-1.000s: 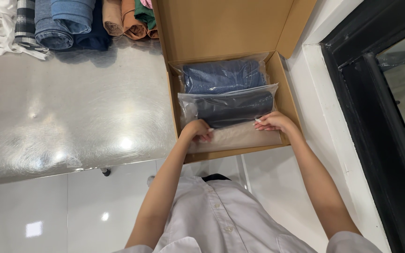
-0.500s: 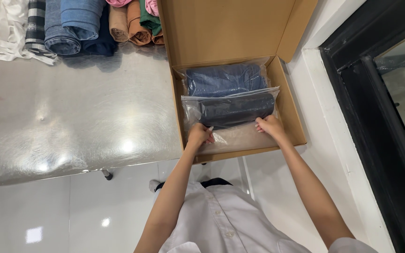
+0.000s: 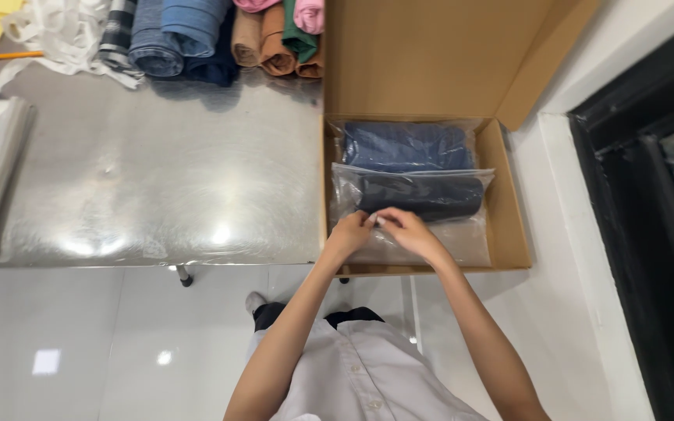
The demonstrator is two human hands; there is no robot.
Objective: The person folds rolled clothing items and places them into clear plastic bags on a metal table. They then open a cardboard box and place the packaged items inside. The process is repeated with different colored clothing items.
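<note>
The left hand (image 3: 350,234) and right hand (image 3: 406,231) now meet in the middle, fingertips touching, pinching the near edge of a clear plastic bag (image 3: 415,204). A moment ago they were apart, one at each end of that bag. The bag holds dark rolled jeans and lies in the near part of the cardboard box (image 3: 509,203). Behind it sits a second bag with blue denim (image 3: 406,145). Further off, rolled clothes (image 3: 196,39) line the shiny metal table (image 3: 157,179), their tops cut off. The pinch itself is too small to see clearly.

Two bagged garments (image 3: 419,195) in box (image 3: 512,234)
</note>
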